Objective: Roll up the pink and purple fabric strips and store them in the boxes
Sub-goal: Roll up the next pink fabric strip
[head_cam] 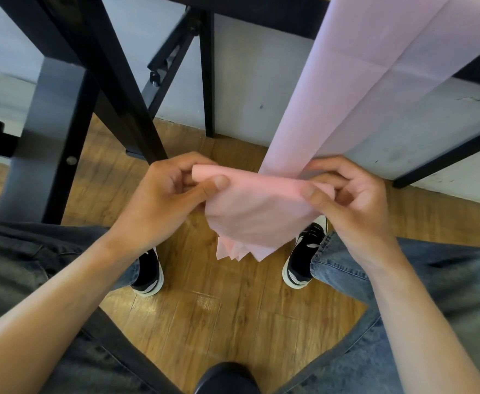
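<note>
A long pink fabric strip (355,81) hangs down from the table edge at the upper right to my hands. Its lower end (255,211) is folded over between my hands, with several layered corners dangling below. My left hand (164,194) pinches the left side of the fold between thumb and fingers. My right hand (349,197) pinches the right side, thumb on top. Both hands are held over the floor between my knees. No purple strip or box is in view.
Black table legs (110,89) and a cross brace (173,55) stand ahead on the left, and a black frame bar (443,160) runs at the right. Below are the wooden floor (218,314), my two shoes and my jeans-clad knees.
</note>
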{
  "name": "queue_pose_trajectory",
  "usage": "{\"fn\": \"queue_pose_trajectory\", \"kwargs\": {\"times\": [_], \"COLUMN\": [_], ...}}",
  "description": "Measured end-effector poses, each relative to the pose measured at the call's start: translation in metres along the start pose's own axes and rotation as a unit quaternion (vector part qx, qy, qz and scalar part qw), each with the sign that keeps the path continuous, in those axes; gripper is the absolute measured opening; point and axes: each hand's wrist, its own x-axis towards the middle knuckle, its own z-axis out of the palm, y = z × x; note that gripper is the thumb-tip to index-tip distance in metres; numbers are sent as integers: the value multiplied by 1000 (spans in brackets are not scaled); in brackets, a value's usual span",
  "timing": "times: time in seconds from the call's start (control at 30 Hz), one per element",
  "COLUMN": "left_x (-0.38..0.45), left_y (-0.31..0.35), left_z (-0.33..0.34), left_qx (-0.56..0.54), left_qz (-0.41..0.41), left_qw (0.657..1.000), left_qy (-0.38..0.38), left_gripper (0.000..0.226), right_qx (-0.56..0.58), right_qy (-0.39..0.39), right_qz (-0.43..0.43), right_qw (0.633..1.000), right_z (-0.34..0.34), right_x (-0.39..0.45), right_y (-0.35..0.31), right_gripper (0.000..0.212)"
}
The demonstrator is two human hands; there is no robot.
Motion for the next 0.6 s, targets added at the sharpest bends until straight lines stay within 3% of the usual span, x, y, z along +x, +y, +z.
{"fn": "queue_pose_trajectory", "kwargs": {"times": [0.1, 0.3, 0.6], "left_x": [1, 1, 1], "left_y": [-2, 0, -1], "left_z": [-2, -2, -5], "left_qx": [0, -6, 15], "left_qz": [-8, 19, -3], "left_qw": [1000, 1000, 1000], "left_qy": [3, -6, 11], "left_gripper": [16, 32, 14], "right_qx": [4, -16, 0], "right_qy": [-8, 19, -28], "right_qz": [6, 19, 21], "right_qw": [1000, 1000, 999], "right_z": [-1, -2, 0], "right_x": [-1, 1, 0], "right_y": [0, 3, -4], "right_gripper": [26, 16, 27]}}
